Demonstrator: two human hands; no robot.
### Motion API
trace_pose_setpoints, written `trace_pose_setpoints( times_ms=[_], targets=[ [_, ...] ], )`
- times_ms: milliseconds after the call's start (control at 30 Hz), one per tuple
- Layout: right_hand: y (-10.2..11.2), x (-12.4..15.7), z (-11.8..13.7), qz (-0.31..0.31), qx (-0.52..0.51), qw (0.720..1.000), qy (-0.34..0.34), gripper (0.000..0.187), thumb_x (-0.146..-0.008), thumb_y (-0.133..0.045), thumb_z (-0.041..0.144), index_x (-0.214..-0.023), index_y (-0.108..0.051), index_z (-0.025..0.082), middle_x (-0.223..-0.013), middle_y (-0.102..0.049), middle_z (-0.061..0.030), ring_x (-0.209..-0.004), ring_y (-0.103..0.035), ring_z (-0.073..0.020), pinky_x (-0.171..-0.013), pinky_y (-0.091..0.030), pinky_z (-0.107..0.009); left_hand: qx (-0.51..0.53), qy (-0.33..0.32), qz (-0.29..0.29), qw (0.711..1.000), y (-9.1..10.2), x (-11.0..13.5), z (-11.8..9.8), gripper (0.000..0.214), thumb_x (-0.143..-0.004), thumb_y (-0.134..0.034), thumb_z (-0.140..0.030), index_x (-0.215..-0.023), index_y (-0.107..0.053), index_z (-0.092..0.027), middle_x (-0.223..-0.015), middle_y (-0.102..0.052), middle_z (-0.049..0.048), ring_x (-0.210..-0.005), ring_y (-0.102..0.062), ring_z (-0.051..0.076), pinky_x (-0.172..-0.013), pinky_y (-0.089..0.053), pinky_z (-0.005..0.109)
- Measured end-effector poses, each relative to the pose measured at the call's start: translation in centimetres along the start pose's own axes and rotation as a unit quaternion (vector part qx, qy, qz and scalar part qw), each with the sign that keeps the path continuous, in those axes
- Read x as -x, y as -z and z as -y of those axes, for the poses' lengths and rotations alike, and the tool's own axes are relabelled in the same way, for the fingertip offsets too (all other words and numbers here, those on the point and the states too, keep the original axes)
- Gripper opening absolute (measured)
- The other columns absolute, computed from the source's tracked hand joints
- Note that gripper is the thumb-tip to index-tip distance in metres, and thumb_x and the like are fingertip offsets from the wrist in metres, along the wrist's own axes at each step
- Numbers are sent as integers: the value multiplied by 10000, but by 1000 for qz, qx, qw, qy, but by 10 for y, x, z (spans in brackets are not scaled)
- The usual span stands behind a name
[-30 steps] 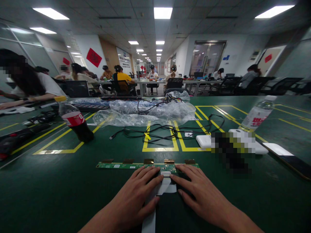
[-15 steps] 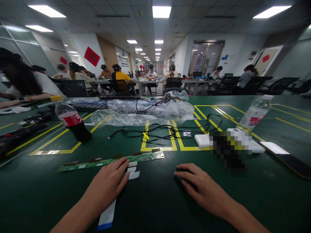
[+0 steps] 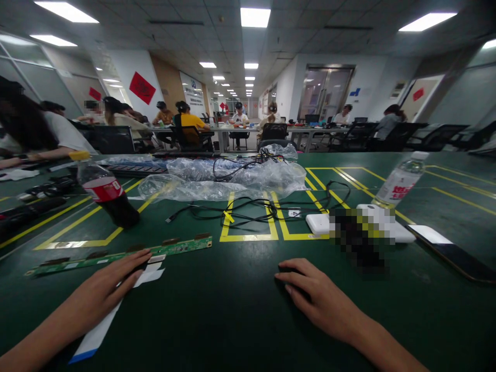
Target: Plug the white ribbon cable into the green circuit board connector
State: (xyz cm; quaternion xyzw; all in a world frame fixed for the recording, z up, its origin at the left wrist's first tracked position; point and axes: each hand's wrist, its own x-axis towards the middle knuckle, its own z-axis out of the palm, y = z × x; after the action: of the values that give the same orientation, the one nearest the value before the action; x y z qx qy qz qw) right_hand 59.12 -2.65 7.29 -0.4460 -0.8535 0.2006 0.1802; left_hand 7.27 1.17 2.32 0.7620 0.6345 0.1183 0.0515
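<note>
Position and Axis Check

I see the green table (image 3: 217, 315) spanning the lower frame. At lower left, the strip circuit board (image 3: 174, 248) lies near-horizontal along its long axis, right end higher. A white flat ribbon cable (image 3: 97, 330) runs below it toward bottom left. My left hand (image 3: 110, 281) is nearer: fingers extended, nearly together, tips overlapping the board; I cannot confirm a grip. My right hand (image 3: 313, 287), right of centre, has loosely parted fingers, holding nothing visible.
</note>
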Motion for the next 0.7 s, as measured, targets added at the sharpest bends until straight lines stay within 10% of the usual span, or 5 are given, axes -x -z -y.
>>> trace_pose_setpoints(
  times_ms=[233, 700],
  targets=[
    [-2, -2, -2, -2, 2, 1000, 1, 329, -1015, -477, 218, -1293, -650, 241, -1380, -578, -101, -1272, -539, -240, -1076, -458, -437, -13, 69, 1, 998, 19, -4, 17, 452, -1026, -342, -425, -1392, -538, -245, -1450, -581, -5, -1269, -588, 256, -1068, -459, 450],
    [-3, -1, -3, 4, 2, 1000, -12, 333, -1020, -471, 244, -1303, -646, 265, -1400, -561, -95, -1290, -530, -245, -1084, -452, -449, -63, 57, 4, 996, -2, -7, 15, 587, -1076, -123, -374, -1577, -284, -115, -1640, -279, 89, -1521, -227, 259, -1209, -180, 531]
  ],
)
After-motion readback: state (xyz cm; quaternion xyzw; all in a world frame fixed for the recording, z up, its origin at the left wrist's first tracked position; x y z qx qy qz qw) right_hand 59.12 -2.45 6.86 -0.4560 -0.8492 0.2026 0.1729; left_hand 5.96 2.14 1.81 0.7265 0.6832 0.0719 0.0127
